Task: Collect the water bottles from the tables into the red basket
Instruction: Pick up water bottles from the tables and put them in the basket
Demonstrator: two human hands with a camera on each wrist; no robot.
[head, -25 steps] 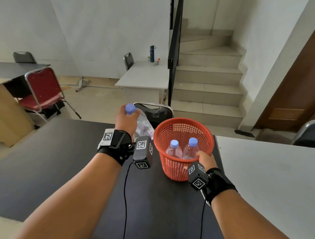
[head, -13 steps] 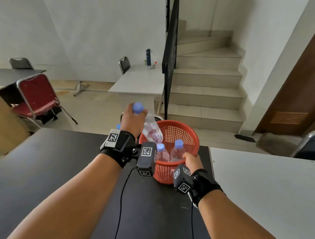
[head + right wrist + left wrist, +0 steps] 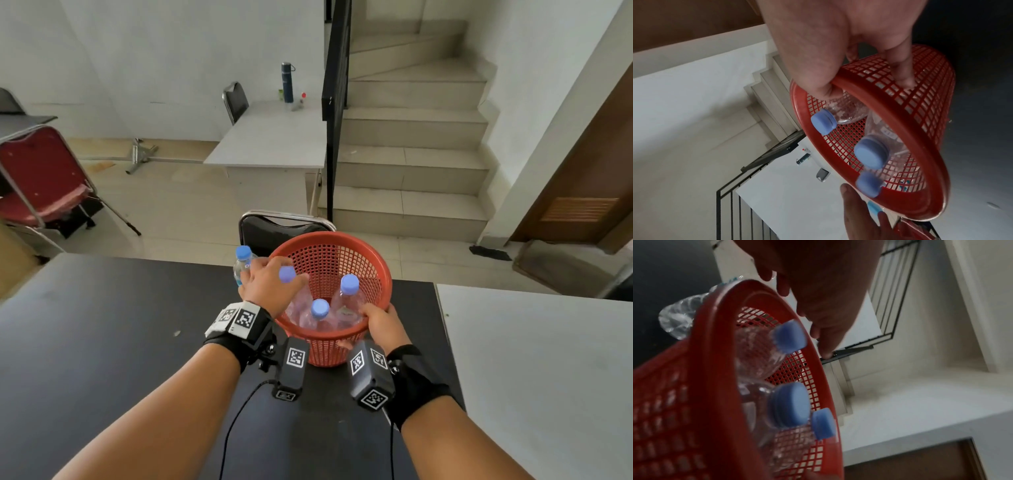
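**Three bottles in the basket, a fourth just outside it**

A round red plastic mesh basket [image 3: 363,260] stands on the black tabletop [image 3: 102,342], near its far edge and close to its right-hand edge, where a pale grey table [image 3: 548,359] adjoins it. Inside the basket are three clear plastic water bottles with blue caps: one upright at the right [image 3: 349,294], one lower at the near side [image 3: 320,310], and one leaning at the left [image 3: 291,291] with its cap directly under the left hand.

The left hand [image 3: 270,287] hovers over the basket's left rim. In the left wrist view its fingers [image 3: 828,337] are spread and relaxed, apart from the cap below them, gripping nothing.

The right hand [image 3: 385,323] holds the basket by its near right rim. The right wrist view shows the thumb [image 3: 818,76] hooked inside the rim and a finger pressed against the outer mesh, pinching the wall between them.

A fourth clear blue-capped bottle [image 3: 242,265] stands upright on the black tabletop at its far edge, just beside the basket's left side and partly hidden behind the left hand.

Beyond the far edge is a black chair back [image 3: 274,229].
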